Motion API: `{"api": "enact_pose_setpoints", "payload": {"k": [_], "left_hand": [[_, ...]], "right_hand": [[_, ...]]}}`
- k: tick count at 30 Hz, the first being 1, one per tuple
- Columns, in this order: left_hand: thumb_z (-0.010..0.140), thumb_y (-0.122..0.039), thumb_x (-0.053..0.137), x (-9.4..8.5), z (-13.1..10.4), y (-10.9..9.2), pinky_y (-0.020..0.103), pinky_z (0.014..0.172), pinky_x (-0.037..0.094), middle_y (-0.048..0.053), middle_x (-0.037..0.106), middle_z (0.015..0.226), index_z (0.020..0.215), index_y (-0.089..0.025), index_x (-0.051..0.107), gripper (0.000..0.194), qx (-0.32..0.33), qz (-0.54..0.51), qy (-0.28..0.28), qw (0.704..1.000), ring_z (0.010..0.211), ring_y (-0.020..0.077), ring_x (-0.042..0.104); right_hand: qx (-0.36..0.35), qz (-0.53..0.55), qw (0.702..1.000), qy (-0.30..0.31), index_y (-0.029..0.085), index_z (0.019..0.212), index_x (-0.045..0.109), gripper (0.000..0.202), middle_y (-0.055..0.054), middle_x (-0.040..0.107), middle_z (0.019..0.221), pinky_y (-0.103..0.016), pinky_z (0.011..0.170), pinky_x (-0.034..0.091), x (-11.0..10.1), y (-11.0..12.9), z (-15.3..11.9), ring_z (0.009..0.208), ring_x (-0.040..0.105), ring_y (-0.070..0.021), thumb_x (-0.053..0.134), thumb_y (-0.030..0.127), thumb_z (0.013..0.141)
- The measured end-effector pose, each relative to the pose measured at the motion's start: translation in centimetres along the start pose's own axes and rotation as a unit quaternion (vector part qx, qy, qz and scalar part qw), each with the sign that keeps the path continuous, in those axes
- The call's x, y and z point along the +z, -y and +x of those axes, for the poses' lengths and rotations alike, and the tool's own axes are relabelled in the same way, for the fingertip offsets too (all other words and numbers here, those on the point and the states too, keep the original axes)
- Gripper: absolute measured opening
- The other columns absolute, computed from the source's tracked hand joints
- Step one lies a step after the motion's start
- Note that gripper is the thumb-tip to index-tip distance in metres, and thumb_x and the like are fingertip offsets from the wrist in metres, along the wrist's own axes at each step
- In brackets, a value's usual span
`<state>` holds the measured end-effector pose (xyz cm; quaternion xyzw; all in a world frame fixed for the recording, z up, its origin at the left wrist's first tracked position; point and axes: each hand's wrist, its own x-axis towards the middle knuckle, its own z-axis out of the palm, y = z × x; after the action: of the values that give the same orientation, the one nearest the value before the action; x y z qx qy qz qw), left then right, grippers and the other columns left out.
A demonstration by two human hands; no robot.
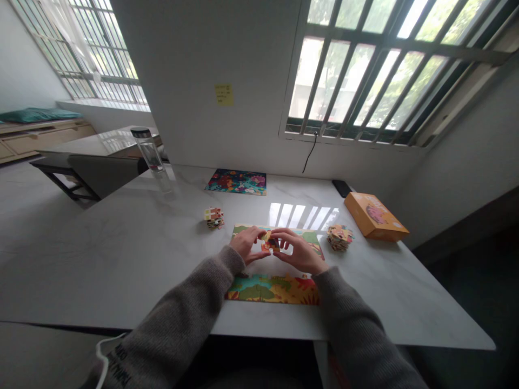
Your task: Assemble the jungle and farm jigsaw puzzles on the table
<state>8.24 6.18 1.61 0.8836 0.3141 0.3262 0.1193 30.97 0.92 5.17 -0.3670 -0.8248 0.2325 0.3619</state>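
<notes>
My left hand [248, 244] and my right hand [299, 252] hold a small puzzle piece [270, 244] between them, each pinching one side with fingertips and thumb. Under and around the hands lies a partly assembled puzzle [275, 290], with a joined colourful strip along its near side and another section at the far side, partly hidden by the hands. The white tabletop shows between the two parts. One stack of pieces [339, 237] stands right of the puzzle, and a smaller stack [214, 218] is at its upper left.
A dark colourful picture sheet [237, 182] lies near the wall. An orange box [375, 216] and a black phone-like object [341, 188] are at the right. A glass bottle [148, 151] stands at the left back of the white table [141, 259].
</notes>
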Motion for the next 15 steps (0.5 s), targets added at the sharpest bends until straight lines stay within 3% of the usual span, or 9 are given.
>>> {"api": "enact_pose_setpoints", "payload": {"k": [6, 10, 15], "left_hand": [[0.082, -0.058, 0.069, 0.1, -0.2, 0.0, 0.036, 0.083, 0.049, 0.005, 0.064, 0.105, 0.144, -0.021, 0.039, 0.078, -0.017, -0.048, 0.005, 0.999, 0.08, 0.0189, 0.06], [0.092, -0.046, 0.058, 0.1, -0.2, -0.5, 0.038, 0.086, 0.048, 0.006, 0.063, 0.106, 0.14, -0.021, 0.045, 0.056, 0.001, -0.018, 0.026, 1.0, 0.083, 0.0197, 0.061], [0.092, -0.033, 0.056, 0.1, -0.1, -0.8, 0.037, 0.085, 0.049, 0.007, 0.062, 0.107, 0.132, -0.021, 0.054, 0.042, 0.023, 0.004, 0.05, 0.998, 0.085, 0.0203, 0.061]], "right_hand": [[-0.002, -0.041, 0.999, -0.021, 0.028, 0.127, 0.061, 0.037, -0.009, 0.06, 0.13, -0.038, 0.084, 0.058, -2.2, 0.6, -1.1, 0.1, 0.063, -0.0205, 0.066, 0.026, 0.091], [0.024, -0.079, 0.996, -0.019, 0.029, 0.127, 0.061, 0.036, -0.01, 0.057, 0.134, -0.044, 0.095, 0.056, -5.3, 0.7, -4.5, 0.116, 0.06, -0.0254, 0.063, 0.026, 0.092], [0.111, -0.126, 0.986, -0.006, 0.028, 0.123, 0.064, 0.033, -0.01, 0.059, 0.134, -0.047, 0.104, 0.051, -7.7, -0.3, -10.3, 0.123, 0.058, -0.0275, 0.063, 0.028, 0.09]]}}
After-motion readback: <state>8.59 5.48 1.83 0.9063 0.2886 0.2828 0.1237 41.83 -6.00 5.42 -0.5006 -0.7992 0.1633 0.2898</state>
